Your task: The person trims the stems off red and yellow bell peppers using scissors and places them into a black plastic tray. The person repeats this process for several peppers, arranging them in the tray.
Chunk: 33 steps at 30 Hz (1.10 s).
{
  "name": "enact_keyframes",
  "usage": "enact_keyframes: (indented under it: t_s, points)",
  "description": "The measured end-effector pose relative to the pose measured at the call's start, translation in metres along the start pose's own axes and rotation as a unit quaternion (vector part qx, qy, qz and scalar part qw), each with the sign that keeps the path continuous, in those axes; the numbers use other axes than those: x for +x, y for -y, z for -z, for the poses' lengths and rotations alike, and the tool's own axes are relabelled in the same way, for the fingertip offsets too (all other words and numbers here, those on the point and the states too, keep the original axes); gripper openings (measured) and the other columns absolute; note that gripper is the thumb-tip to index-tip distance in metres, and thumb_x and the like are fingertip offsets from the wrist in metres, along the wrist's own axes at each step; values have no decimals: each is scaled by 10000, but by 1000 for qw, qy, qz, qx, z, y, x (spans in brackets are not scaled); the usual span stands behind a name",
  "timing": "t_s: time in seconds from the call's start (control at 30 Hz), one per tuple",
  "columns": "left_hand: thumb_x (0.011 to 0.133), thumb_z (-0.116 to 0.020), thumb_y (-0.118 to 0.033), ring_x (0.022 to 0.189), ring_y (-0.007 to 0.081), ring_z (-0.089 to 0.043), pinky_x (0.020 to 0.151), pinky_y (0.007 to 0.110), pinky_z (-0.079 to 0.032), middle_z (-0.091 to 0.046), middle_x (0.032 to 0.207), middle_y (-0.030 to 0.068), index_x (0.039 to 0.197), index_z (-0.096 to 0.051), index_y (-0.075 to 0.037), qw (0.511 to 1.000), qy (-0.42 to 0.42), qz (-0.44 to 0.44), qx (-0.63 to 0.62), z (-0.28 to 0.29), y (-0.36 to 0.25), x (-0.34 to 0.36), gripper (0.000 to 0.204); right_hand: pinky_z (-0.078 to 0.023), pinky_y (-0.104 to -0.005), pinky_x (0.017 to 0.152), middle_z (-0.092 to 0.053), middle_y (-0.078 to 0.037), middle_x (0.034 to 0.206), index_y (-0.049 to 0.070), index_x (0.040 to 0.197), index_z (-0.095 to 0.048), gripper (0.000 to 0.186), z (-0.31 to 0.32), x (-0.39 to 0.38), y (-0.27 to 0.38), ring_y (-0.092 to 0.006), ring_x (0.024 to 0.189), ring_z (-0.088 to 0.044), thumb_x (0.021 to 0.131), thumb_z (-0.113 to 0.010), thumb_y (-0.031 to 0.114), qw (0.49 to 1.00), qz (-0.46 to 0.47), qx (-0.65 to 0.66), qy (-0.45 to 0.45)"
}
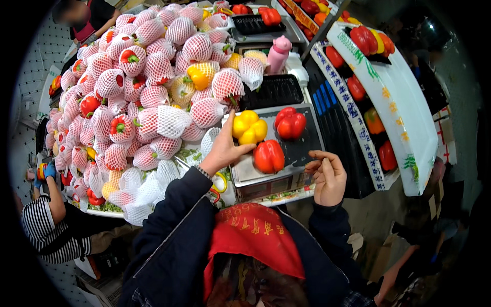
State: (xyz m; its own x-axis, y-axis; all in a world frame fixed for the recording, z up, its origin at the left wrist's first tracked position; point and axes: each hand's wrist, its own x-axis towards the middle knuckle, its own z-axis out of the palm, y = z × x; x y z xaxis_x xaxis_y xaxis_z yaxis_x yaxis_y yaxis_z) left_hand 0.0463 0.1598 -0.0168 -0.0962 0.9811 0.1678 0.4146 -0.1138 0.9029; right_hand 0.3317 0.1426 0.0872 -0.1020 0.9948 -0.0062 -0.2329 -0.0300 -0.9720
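A yellow bell pepper point(249, 127) and two red bell peppers, one at the far side point(290, 123) and one nearer me point(269, 156), rest on a dark flat surface atop a metal-edged box like a weighing scale point(255, 180). My left hand point(223, 148) lies along the left side of the yellow pepper, thumb and fingers spread apart. Its thumb points between the yellow pepper and the nearer red one; whether it presses on either I cannot tell. To the right of the peppers, my right hand point(328, 176) hovers over the scale's edge, fingers loosely bent and holding nothing.
Peppers in white and pink foam net sleeves point(153, 97) pile high on the left. Beyond the scale are a black plastic tray point(273, 92) and a pink bottle point(279, 53). White foam boxes point(404, 102) with peppers stand on the right. Scissors point(219, 181) lie near my left wrist.
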Motion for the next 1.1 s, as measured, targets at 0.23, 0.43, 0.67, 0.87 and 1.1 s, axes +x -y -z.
enact_keyframes:
  t_s: [0.23,0.43,0.67,0.87,1.1]
  points:
    - [857,-698,-58,862,208,-641,787,323,-515,-649,941,112,1033,-639,18,980,-196,-32,-9,20,-12,-36,200,-538,-309,774,-668,-153,1100,-29,1130,-596,214,20,2,-10,-155,843,-650,1042,-456,105,999,-6,23,-29]
    - [892,-655,-28,727,124,-563,681,266,-466,-594,825,52,929,-617,7,968,-241,66,-17,30,5,-68,63,-533,-304,771,-672,-144,1059,-26,1114,-600,201,22,12,-22,-154,838,-650,1040,-469,107,999,-24,23,-33]
    - [888,-660,-88,760,151,-607,695,291,-482,-640,834,81,966,-645,25,966,-231,116,3,27,39,-88,138,-533,-286,752,-679,-125,1011,-33,1088,-623,205,28,45,-37,-150,818,-649,1031,-497,118,999,-29,-17,-13]
    - [899,-645,-115,762,154,-623,720,310,-501,-675,824,100,977,-661,31,962,-205,181,15,26,55,-103,167,-525,-243,662,-685,-79,898,-15,1035,-656,150,39,130,-46,-114,741,-646,1006,-554,91,995,-4,-102,14]
    - [913,-666,-144,828,153,-682,748,300,-533,-734,902,134,1108,-676,66,969,-77,231,41,39,34,-108,287,-537,-316,681,-718,-123,806,14,931,-709,135,25,242,-73,-229,735,-697,865,-682,129,914,95,-387,72]
